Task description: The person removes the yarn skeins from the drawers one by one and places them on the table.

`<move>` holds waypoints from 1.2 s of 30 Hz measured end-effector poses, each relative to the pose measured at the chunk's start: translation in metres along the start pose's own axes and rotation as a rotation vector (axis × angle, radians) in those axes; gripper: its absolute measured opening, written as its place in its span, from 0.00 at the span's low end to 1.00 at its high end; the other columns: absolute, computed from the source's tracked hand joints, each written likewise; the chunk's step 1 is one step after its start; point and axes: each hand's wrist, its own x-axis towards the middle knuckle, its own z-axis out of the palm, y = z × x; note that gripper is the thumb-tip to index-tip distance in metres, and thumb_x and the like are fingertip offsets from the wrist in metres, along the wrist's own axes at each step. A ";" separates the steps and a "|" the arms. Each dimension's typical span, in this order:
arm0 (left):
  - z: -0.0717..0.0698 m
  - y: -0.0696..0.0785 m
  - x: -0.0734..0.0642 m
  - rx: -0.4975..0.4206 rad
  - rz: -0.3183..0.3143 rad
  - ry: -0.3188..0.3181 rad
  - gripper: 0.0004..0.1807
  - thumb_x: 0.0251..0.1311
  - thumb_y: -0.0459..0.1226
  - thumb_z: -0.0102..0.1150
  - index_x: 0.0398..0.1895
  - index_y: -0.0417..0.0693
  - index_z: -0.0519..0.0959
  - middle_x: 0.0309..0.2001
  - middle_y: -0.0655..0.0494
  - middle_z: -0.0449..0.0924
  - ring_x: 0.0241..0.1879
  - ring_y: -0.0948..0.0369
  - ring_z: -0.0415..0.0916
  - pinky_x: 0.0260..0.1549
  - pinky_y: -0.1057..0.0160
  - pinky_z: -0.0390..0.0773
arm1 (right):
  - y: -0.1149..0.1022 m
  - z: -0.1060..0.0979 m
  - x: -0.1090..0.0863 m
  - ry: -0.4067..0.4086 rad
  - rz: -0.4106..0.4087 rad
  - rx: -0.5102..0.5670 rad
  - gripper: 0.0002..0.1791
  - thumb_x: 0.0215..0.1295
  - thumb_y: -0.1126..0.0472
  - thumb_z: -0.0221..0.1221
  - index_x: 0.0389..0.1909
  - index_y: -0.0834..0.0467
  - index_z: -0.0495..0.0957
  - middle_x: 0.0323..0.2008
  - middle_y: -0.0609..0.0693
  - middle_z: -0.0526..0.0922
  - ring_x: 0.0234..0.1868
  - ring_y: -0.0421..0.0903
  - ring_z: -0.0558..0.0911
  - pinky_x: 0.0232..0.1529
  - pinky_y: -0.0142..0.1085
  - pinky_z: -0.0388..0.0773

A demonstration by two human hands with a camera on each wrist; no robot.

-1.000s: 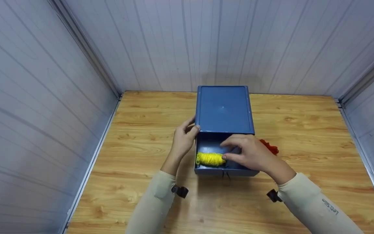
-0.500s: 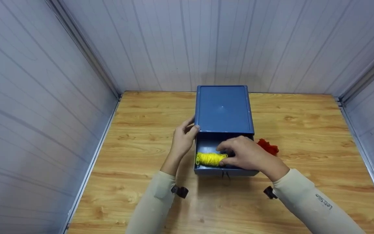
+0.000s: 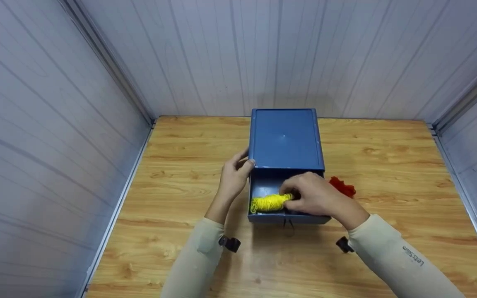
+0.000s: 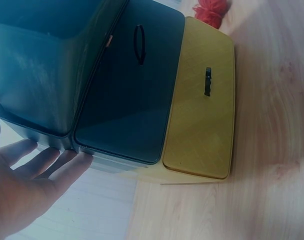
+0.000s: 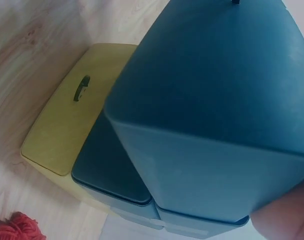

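Observation:
A blue drawer cabinet (image 3: 286, 138) stands on the table with its top drawer (image 3: 304, 219) pulled out. In that drawer lies a skein of yellow yarn (image 3: 268, 203), its right end slightly raised. My right hand (image 3: 313, 194) reaches in from the right and pinches that end between thumb and fingers. At the cabinet's left side, my left hand (image 3: 232, 180) presses with extended fingers, the thumb at the front corner. The left wrist view shows these fingers (image 4: 67, 167) touching the side. The right wrist view has the drawer's outside hiding the yarn.
Below the open drawer are a closed dark blue drawer (image 4: 132, 90) and a closed yellow drawer (image 4: 204, 110), each with a dark pull. Red yarn (image 3: 343, 188) lies on the wooden table (image 3: 180, 174) right of the cabinet. Pale panel walls (image 3: 205, 58) surround the table.
My right hand has moved slightly left, and its fingers have closed on the yellow yarn's right end, which has tilted up. My left hand and the cabinet have stayed in place.

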 end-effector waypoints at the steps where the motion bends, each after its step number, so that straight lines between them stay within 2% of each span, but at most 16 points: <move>1: 0.000 -0.004 0.002 0.003 0.001 0.002 0.28 0.69 0.32 0.56 0.72 0.38 0.71 0.66 0.38 0.76 0.61 0.46 0.79 0.54 0.54 0.84 | 0.000 0.000 -0.001 0.013 0.000 0.006 0.09 0.61 0.54 0.69 0.41 0.48 0.88 0.39 0.40 0.88 0.37 0.38 0.82 0.42 0.37 0.83; 4: 0.000 -0.013 0.006 0.005 0.008 0.009 0.28 0.68 0.33 0.56 0.72 0.40 0.71 0.66 0.39 0.76 0.61 0.47 0.79 0.54 0.54 0.84 | 0.000 -0.001 -0.002 0.053 -0.005 0.028 0.08 0.61 0.54 0.69 0.41 0.47 0.87 0.39 0.39 0.87 0.38 0.39 0.82 0.44 0.38 0.83; 14: -0.001 -0.014 0.005 0.018 0.041 0.012 0.28 0.68 0.37 0.58 0.71 0.45 0.74 0.65 0.43 0.78 0.59 0.50 0.81 0.53 0.55 0.85 | 0.003 -0.005 -0.008 0.183 -0.102 0.141 0.08 0.61 0.59 0.70 0.40 0.49 0.87 0.40 0.38 0.85 0.39 0.37 0.81 0.43 0.37 0.85; 21: -0.001 -0.013 0.004 0.008 0.012 0.004 0.29 0.67 0.39 0.58 0.72 0.46 0.73 0.65 0.45 0.78 0.59 0.52 0.81 0.53 0.56 0.84 | 0.005 -0.010 -0.014 0.250 -0.170 0.230 0.10 0.61 0.64 0.70 0.41 0.50 0.86 0.41 0.40 0.84 0.39 0.40 0.82 0.40 0.40 0.85; 28: -0.001 -0.013 0.005 0.012 0.006 0.002 0.29 0.68 0.39 0.58 0.72 0.47 0.73 0.66 0.46 0.78 0.60 0.52 0.80 0.54 0.56 0.84 | 0.006 -0.017 -0.020 0.308 -0.197 0.267 0.11 0.59 0.67 0.71 0.40 0.50 0.86 0.39 0.40 0.85 0.35 0.40 0.81 0.35 0.34 0.83; 36: -0.001 -0.013 0.005 0.016 0.017 0.010 0.28 0.67 0.38 0.58 0.72 0.47 0.74 0.66 0.45 0.78 0.61 0.51 0.80 0.55 0.55 0.84 | 0.006 -0.027 -0.031 0.362 -0.187 0.296 0.13 0.60 0.68 0.71 0.40 0.47 0.86 0.39 0.41 0.85 0.31 0.41 0.79 0.29 0.33 0.81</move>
